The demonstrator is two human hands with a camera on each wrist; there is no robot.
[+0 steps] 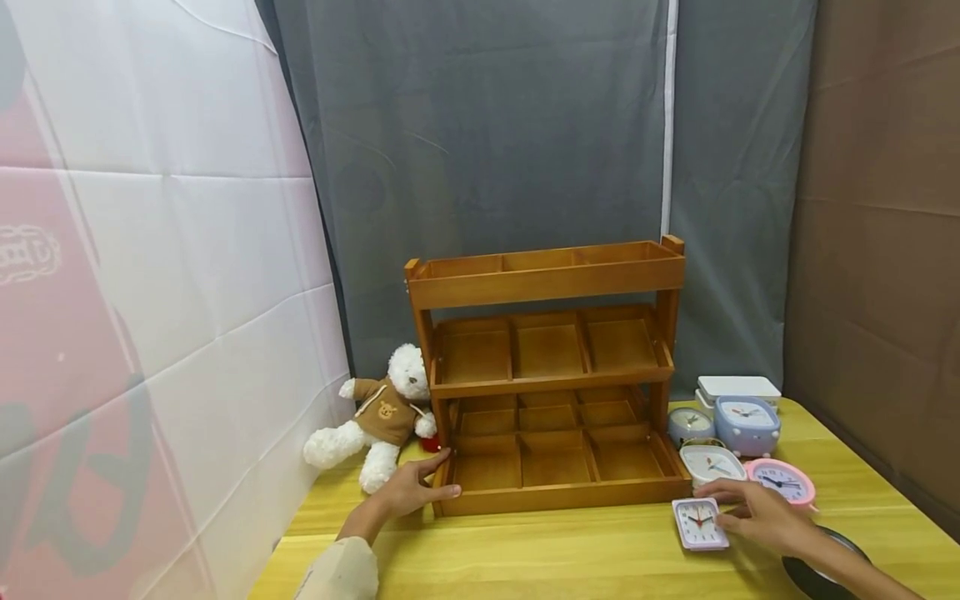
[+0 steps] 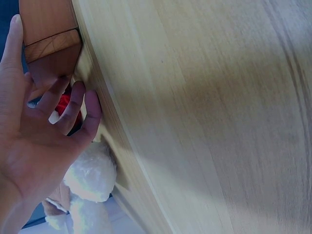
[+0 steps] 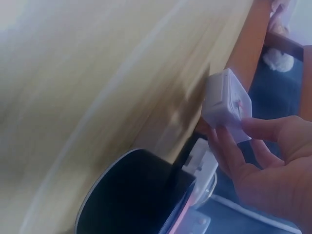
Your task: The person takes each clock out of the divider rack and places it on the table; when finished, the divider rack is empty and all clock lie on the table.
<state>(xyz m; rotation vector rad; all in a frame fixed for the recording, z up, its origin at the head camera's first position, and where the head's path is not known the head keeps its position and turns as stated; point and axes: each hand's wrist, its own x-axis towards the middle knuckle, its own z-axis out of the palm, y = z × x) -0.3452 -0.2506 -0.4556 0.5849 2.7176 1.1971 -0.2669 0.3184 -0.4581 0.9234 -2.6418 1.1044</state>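
My right hand (image 1: 753,512) pinches a small square alarm clock (image 1: 701,525), pale lilac with a white dial and a red hand, close over the table in front of the shelf's right corner. In the right wrist view, thumb and fingers grip the clock (image 3: 226,100) by its edge. My left hand (image 1: 405,490) holds the lower left front corner of a brown wooden tiered shelf (image 1: 555,498), thumb at the front board and fingers round the side. From the left wrist view, the shelf corner (image 2: 51,44) lies between thumb and fingers. The compartments facing me hold nothing.
A white plush bear (image 1: 386,408) in a brown hoodie sits left of the shelf. To the right stand a blue clock (image 1: 748,437), a white clock (image 1: 697,468), a pink round clock (image 1: 806,492) and a grey clock (image 1: 691,419). A dark round object (image 1: 806,575) lies near my right forearm.
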